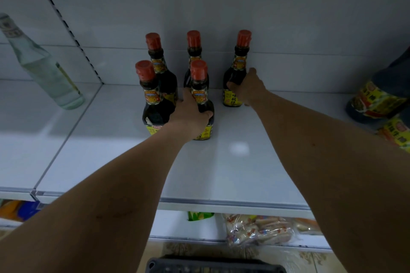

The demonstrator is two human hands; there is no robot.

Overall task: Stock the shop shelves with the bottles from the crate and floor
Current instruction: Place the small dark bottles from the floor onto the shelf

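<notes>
Several dark sauce bottles with red caps and yellow labels stand on the white shelf (233, 173). My left hand (190, 117) grips the front middle bottle (200, 93) around its body. My right hand (246, 88) grips the back right bottle (238, 68) low on its body. Both of these bottles stand upright on the shelf. Another bottle (149, 97) stands at the front left, with one (158, 66) behind it. A further bottle (193, 51) stands at the back middle, partly hidden. The black crate (213, 266) shows at the bottom edge.
A clear glass bottle (44, 66) stands on the neighbouring shelf section at the left. Large dark bottles with yellow-red labels (381, 97) sit at the right edge. Packaged snacks (261, 230) lie on the lower shelf. A slotted upright (66, 24) divides the shelf sections.
</notes>
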